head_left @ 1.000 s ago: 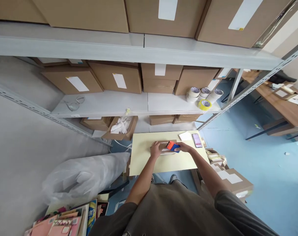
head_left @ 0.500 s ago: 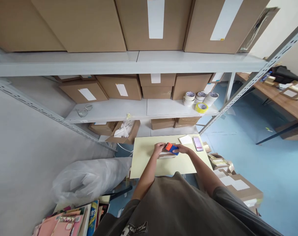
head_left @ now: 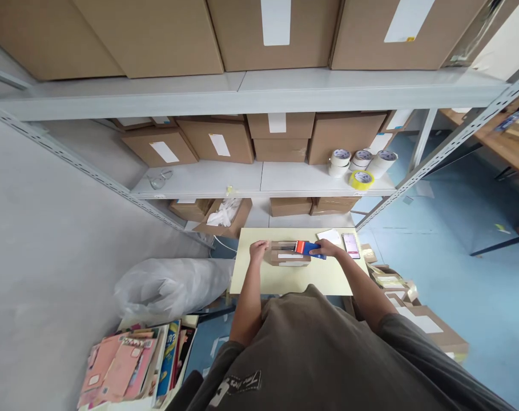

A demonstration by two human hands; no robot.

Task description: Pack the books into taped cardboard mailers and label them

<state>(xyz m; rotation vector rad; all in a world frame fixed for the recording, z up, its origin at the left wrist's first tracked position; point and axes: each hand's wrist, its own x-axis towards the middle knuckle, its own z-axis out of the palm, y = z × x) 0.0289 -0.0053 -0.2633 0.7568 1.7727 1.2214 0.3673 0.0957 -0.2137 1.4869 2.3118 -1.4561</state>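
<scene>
- Since the right hand (head_left: 328,248) grips the tape dispenser (head_left: 310,249), part of it's covered;
- left hand (head_left: 258,250) curled by carton (head_left: 280,258), near left edge of table (head_left: 254,279); pinching anything? can't tell

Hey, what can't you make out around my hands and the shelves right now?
In the head view:
- Handle of the blue-and-orange tool: partly hidden by the right hand.
- Anything pinched in the left hand: too small.
- Underside of the small box: hidden by the box itself.
- Phone text: blurred.
- Tops of the top-shelf boxes: cut off by the upper edge.
</scene>
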